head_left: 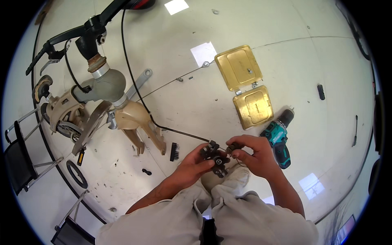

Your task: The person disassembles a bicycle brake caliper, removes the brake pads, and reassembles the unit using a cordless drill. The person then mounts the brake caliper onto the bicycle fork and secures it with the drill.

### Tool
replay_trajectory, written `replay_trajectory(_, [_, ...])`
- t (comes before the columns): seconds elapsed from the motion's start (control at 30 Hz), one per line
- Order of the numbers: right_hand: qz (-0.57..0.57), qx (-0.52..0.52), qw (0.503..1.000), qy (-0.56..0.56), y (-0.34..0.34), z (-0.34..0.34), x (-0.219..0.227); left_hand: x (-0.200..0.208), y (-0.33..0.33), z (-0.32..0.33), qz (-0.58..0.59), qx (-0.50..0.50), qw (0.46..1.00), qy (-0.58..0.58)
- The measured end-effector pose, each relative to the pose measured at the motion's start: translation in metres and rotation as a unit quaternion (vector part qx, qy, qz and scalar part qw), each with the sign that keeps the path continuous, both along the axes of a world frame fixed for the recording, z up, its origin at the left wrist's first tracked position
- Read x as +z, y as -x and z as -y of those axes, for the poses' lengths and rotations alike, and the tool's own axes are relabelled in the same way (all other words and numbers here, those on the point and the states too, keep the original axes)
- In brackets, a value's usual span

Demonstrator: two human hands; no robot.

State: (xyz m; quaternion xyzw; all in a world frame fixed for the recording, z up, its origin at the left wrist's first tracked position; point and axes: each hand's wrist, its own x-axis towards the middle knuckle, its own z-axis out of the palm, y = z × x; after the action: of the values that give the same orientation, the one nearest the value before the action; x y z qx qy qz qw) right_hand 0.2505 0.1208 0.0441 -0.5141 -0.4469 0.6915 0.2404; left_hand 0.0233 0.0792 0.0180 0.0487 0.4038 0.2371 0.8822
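My left hand (188, 166) is closed around a dark brake caliper (219, 162) with a round bolt on its face, held above my lap. A black cable (179, 132) runs from the handlebar down to the caliper. Close beside it, my right hand (256, 156) pinches a small dark part (233, 148) between thumb and fingertips; its exact kind I cannot make out. A thin wire loops below the right fingers. To the left stands a small bike frame (122, 108), beige and grey, its fork legs pointing toward me.
An open yellow metal case (254, 107) lies ahead on the pale floor. Right of my hand rests a teal cordless drill (279, 136). A bit set (174, 152), a wrench (143, 79), a black ring (76, 174) and small hardware are scattered about. Chairs (18, 159) stand far left.
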Motion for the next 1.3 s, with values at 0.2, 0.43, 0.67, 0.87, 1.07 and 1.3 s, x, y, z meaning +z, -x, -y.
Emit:
replay_trajectory(0.2, [-0.111,0.01,0.994,0.007,-0.002,-0.008,0.002,0.008,0.004,-0.008,0.022,-0.005,0.999,-0.036])
replay_trajectory(0.43, [-0.198,-0.009,0.978,0.069,-0.007,-0.01,-0.008,0.011,0.005,-0.012,0.051,0.0,0.997,-0.056])
replay_trajectory(0.67, [-0.209,-0.008,0.974,0.093,-0.007,-0.014,-0.007,0.011,0.005,-0.011,0.069,0.016,0.996,-0.059])
replay_trajectory(0.87, [-0.238,-0.006,0.967,0.093,-0.005,-0.016,-0.008,0.017,0.003,-0.016,0.052,0.016,0.997,-0.049])
replay_trajectory(1.07, [-0.237,0.025,0.971,0.035,-0.005,-0.019,-0.007,0.012,0.003,-0.014,0.032,0.018,0.998,-0.058])
replay_trajectory(1.3, [-0.187,0.04,0.982,0.015,-0.003,-0.019,-0.003,-0.004,0.004,-0.004,0.021,0.045,0.995,-0.083])
